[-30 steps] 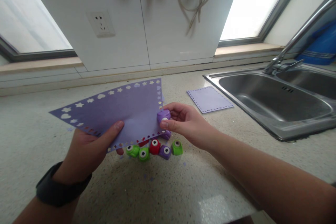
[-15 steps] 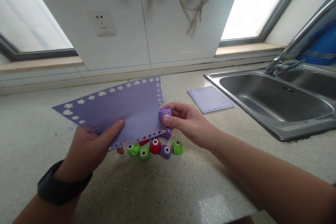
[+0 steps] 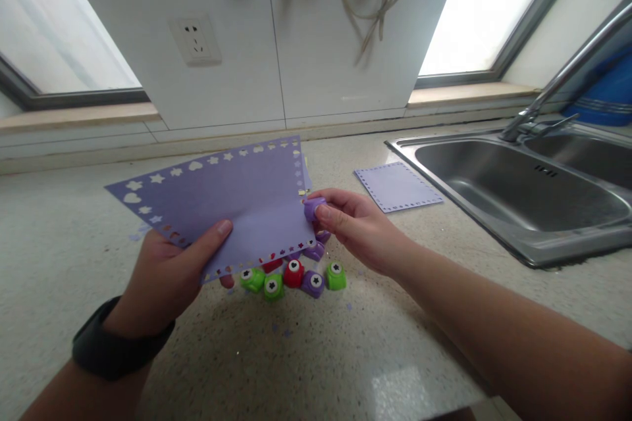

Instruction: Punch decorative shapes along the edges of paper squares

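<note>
A purple sheet of paper [image 3: 237, 204] with star, flower and heart cut-outs along its edges is held tilted above the counter. My left hand [image 3: 172, 276] grips its lower left side, thumb on top and fingers beneath. My right hand [image 3: 358, 227] pinches a small purple craft punch [image 3: 313, 209] at the sheet's right edge. Whether the paper sits in the punch's slot I cannot tell. Below the sheet lie several more punches, among them a red punch [image 3: 294, 273], a green punch [image 3: 273, 287] and a purple punch [image 3: 313, 283]; the paper partly hides some others.
Behind my right hand lies a stack of purple paper [image 3: 399, 186] with punched borders. A steel sink [image 3: 533, 247] with a faucet [image 3: 523, 122] is set into the counter [image 3: 296, 368] at right. Tiny paper cut-outs are scattered about. A tiled wall with a socket [image 3: 196, 41] stands behind.
The punch in my right hand has turned and shifted slightly right, its white top now out of sight. My left hand keeps its hold on the sheet, which has tilted a little.
</note>
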